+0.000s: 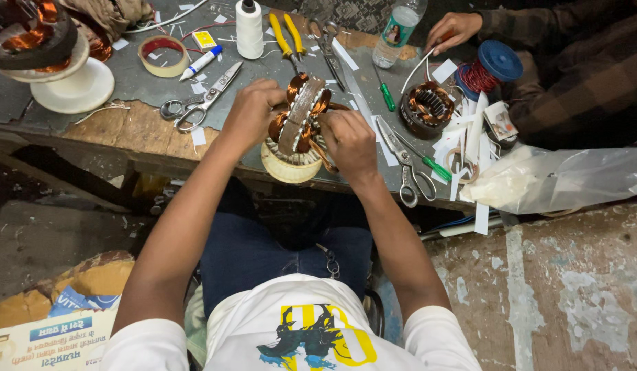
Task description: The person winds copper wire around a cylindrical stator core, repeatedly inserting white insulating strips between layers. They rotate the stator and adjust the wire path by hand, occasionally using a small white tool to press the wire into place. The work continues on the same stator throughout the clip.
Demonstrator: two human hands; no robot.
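Grey and scuffed, the desk (136,82) runs across the top of the view, its near edge worn down to bare wood. At its right end lies a crumpled clear plastic bag (573,175), and beyond it a co-worker's sleeve (573,75) in a dark check reaches in, that person's hand (454,29) pinching a thin white strip. At the near edge of the desk, straight ahead of the person, stands the motor stator (296,130): copper windings looped around a pale core, with a grey metal piece lying across the top. The left hand (251,110) curls against the stator's left side, fingers closed on the copper coils, and the right hand (349,141) presses on the right side, fingers bent down into the windings, so both hands are narrowed onto it. A second stator (427,108), dark-cased with copper inside, sits near the co-worker, just beside a blue spool of red wire (489,69). A white cone of thread (249,29) stands upright at the back, with yellow-handled pliers (287,36) right next to it. A roll of tape (162,55) lies to the left. Scissors (200,104) rest just left of the left hand, and another pair (408,168) lies just right of the right hand, beside a green screwdriver (385,93).
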